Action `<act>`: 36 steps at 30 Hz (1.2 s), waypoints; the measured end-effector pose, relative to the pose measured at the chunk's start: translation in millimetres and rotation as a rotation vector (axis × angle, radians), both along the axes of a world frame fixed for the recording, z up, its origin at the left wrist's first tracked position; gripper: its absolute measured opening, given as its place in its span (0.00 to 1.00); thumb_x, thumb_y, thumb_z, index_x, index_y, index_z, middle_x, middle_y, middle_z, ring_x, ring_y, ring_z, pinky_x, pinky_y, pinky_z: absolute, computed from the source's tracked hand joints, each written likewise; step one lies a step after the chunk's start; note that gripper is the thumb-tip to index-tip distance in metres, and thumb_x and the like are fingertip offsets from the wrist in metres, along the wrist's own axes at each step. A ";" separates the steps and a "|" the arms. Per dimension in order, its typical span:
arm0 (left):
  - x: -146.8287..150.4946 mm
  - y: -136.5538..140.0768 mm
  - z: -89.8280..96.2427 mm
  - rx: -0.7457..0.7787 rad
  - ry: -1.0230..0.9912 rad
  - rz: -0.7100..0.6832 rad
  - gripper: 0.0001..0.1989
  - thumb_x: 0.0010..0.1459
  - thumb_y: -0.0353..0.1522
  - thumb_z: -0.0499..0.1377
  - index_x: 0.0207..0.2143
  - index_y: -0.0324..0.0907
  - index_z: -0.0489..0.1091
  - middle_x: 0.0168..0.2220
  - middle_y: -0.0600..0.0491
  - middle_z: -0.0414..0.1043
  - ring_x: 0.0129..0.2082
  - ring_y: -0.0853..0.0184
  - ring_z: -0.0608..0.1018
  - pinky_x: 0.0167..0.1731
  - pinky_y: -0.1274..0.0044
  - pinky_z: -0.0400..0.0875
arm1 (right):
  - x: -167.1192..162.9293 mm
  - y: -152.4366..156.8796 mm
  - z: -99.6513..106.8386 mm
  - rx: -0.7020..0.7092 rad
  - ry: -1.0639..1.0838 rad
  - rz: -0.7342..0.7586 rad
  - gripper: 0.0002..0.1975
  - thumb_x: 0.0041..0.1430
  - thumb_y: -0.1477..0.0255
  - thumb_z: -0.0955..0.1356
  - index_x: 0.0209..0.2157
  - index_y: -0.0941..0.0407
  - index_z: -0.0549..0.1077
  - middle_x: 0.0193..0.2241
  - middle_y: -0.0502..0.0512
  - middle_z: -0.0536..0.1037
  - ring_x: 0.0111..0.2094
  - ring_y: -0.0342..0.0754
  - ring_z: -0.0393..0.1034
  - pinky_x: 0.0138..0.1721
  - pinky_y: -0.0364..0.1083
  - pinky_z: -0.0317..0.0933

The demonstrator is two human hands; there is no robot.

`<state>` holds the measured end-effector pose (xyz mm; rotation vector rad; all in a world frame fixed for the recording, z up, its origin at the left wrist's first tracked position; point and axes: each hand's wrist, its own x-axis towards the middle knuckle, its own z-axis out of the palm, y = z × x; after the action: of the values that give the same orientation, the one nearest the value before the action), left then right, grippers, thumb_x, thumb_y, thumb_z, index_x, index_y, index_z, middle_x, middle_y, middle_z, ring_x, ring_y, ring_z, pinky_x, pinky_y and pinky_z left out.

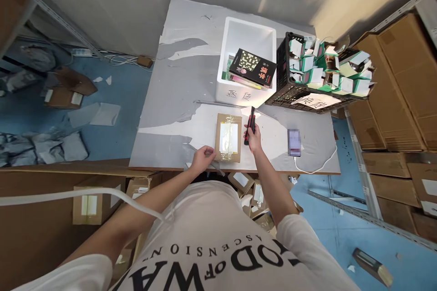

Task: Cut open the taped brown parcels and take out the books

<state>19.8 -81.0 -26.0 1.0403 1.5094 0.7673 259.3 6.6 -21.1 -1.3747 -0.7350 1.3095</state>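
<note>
A small brown cardboard box lies on the table near its front edge, a white label and clear tape on its top. My left hand is at the lower left corner of the box, fingers curled together; whether they pinch the box's edge or something else is hidden. Just right of the box, my right hand is wrapped round a black and red box cutter, which points away from me. I cannot make out whether its blade is out.
Behind the box stands a white foam bin with books in it. A black crate of small green and white boxes is at its right. A phone on a white cable lies at the right. Cardboard boxes are stacked beyond.
</note>
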 end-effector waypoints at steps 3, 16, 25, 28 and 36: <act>-6.3 29.9 2.1 0.091 0.126 -0.073 0.21 0.48 0.37 0.62 0.44 0.40 0.69 0.45 0.44 0.73 0.43 0.58 0.76 0.44 0.64 0.72 | 6.0 -47.9 0.1 -0.072 -0.017 -0.058 0.21 0.52 0.59 0.69 0.45 0.54 0.67 0.40 0.53 0.76 0.24 0.38 0.65 0.23 0.40 0.62; 12.7 178.8 -17.2 0.010 -0.137 -0.192 0.21 0.51 0.39 0.62 0.46 0.40 0.71 0.45 0.46 0.74 0.45 0.60 0.74 0.48 0.66 0.69 | -43.4 -164.9 -9.1 -0.276 0.375 -0.276 0.23 0.52 0.56 0.70 0.47 0.46 0.64 0.53 0.54 0.72 0.47 0.51 0.72 0.37 0.50 0.71; -19.6 121.4 -3.2 0.078 -0.161 0.057 0.24 0.42 0.45 0.67 0.38 0.37 0.73 0.38 0.47 0.76 0.39 0.62 0.77 0.44 0.67 0.73 | 17.7 -87.6 0.0 -0.152 0.215 -0.252 0.19 0.50 0.60 0.71 0.42 0.52 0.68 0.41 0.53 0.77 0.36 0.45 0.74 0.39 0.48 0.71; -28.4 82.5 -1.3 0.052 -0.129 0.174 0.26 0.42 0.47 0.66 0.38 0.37 0.73 0.37 0.46 0.77 0.39 0.61 0.78 0.42 0.67 0.74 | 34.9 -38.9 12.3 -0.171 0.108 -0.080 0.14 0.52 0.61 0.69 0.37 0.54 0.69 0.34 0.51 0.77 0.28 0.41 0.71 0.32 0.43 0.69; -35.1 32.2 -3.4 0.018 0.004 0.251 0.23 0.47 0.46 0.63 0.39 0.38 0.71 0.40 0.43 0.76 0.42 0.56 0.78 0.41 0.65 0.75 | 28.1 8.9 18.0 -0.207 0.061 0.130 0.15 0.49 0.62 0.71 0.35 0.55 0.68 0.29 0.48 0.74 0.26 0.40 0.69 0.28 0.42 0.66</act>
<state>-15.2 -48.8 -29.4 0.8748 1.6583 0.9555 287.4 15.5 -3.1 -1.4624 -0.6707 1.5583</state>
